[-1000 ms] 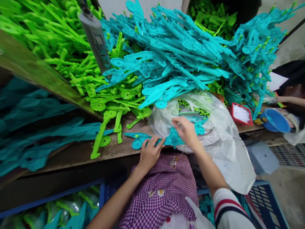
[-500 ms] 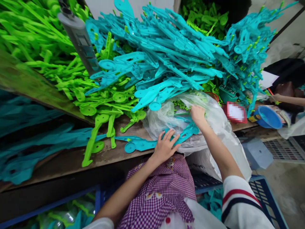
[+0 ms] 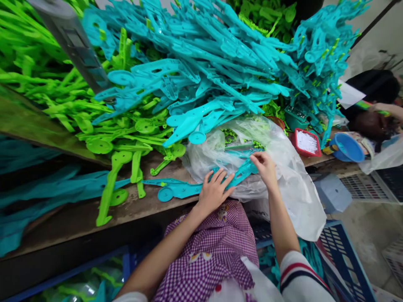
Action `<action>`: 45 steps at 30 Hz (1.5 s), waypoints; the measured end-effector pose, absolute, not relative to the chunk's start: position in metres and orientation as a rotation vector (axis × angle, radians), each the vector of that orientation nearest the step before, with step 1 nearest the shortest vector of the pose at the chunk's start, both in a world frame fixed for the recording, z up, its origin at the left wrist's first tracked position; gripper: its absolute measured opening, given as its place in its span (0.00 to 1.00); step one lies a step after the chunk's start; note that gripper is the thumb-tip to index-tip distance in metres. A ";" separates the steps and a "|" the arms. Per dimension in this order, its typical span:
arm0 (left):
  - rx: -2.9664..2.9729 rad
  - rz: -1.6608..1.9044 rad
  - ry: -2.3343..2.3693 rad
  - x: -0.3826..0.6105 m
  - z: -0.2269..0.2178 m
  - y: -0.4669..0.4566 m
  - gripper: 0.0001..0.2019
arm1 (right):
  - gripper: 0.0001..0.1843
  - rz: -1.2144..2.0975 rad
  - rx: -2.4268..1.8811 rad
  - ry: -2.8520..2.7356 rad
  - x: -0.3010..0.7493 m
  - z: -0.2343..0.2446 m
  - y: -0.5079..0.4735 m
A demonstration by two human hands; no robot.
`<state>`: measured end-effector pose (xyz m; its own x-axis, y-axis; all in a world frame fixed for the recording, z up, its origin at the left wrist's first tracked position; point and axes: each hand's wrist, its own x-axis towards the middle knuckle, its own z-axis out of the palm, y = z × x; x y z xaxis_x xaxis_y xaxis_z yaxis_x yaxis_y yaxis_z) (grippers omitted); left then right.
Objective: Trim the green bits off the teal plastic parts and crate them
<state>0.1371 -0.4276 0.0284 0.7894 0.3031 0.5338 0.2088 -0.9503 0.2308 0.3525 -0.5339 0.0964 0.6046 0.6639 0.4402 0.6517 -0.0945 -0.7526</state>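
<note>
A long turquoise plastic part (image 3: pixel 182 188) lies along the front edge of the bench, its right end on a clear plastic bag (image 3: pixel 283 184). My left hand (image 3: pixel 214 188) rests on the middle of this part, fingers spread and pressing from above. At the right end, my right hand (image 3: pixel 264 165) has thumb and fingers pinched together against the part. Whatever is between those fingertips is too small to make out. Just behind, in the mouth of the bag, small green pieces (image 3: pixel 229 136) show beside shiny small bits.
Turquoise parts (image 3: pixel 220 54) are heaped high at the back, with green parts (image 3: pixel 126 121) to the left. A grey post (image 3: pixel 74 46) stands among them. On the right are a red tray (image 3: pixel 306 142), a blue bowl (image 3: pixel 349 147) and another person's arm (image 3: pixel 387 110). Crates (image 3: pixel 343 251) stand below.
My right hand has come back from the small green pieces in the bag to the right end of the turquoise part. My left hand stays on the part. The view has shifted slightly.
</note>
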 end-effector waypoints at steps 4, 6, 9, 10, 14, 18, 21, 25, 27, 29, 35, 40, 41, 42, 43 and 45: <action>2.813 0.856 0.395 0.137 0.027 -0.427 0.25 | 0.27 0.181 -1.713 -0.752 0.364 0.060 -0.552; 2.803 0.863 0.399 0.138 0.026 -0.427 0.24 | 0.28 0.191 -1.710 -0.761 0.367 0.051 -0.552; 2.782 0.886 0.410 0.140 0.026 -0.428 0.23 | 0.27 0.096 -1.769 -0.833 0.367 0.046 -0.544; 2.779 0.889 0.410 0.141 0.026 -0.428 0.23 | 0.26 0.061 -1.787 -0.859 0.366 0.045 -0.542; 2.779 0.883 0.399 0.141 0.026 -0.428 0.22 | 0.25 0.016 -1.860 -0.959 0.368 0.042 -0.536; 2.773 0.883 0.404 0.141 0.027 -0.428 0.22 | 0.27 0.098 -1.811 -0.854 0.371 0.037 -0.539; 2.772 0.878 0.397 0.141 0.027 -0.428 0.22 | 0.27 0.105 -1.791 -0.820 0.371 0.036 -0.540; 2.771 0.888 0.386 0.141 0.027 -0.427 0.23 | 0.24 0.048 -1.900 -0.974 0.372 0.041 -0.538; 2.771 0.881 0.391 0.141 0.027 -0.428 0.23 | 0.22 -0.037 -1.956 -1.079 0.373 0.044 -0.537; 2.770 0.869 0.403 0.141 0.028 -0.428 0.22 | 0.21 -0.154 -1.998 -1.155 0.373 0.045 -0.538; 2.776 0.844 0.399 0.141 0.029 -0.427 0.23 | 0.20 -0.337 -2.044 -1.276 0.369 0.042 -0.538; 2.772 0.818 0.415 0.140 0.029 -0.426 0.23 | 0.20 -0.374 -2.086 -1.301 0.366 0.037 -0.536; 2.772 0.807 0.412 0.140 0.029 -0.426 0.23 | 0.20 -0.375 -2.079 -1.276 0.366 0.035 -0.536; 2.773 0.796 0.406 0.139 0.029 -0.426 0.23 | 0.20 -0.374 -2.070 -1.255 0.366 0.033 -0.536; 2.773 0.787 0.400 0.139 0.029 -0.426 0.22 | 0.20 -0.367 -2.064 -1.242 0.366 0.032 -0.536; 2.772 0.776 0.395 0.140 0.029 -0.425 0.22 | 0.20 -0.338 -2.056 -1.231 0.367 0.030 -0.536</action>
<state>0.1403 -0.4253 0.0292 0.8230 0.3181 0.4707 0.1929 -0.9358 0.2951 0.3672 -0.5364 0.0300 0.5127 0.6643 0.5440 0.8490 -0.2975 -0.4368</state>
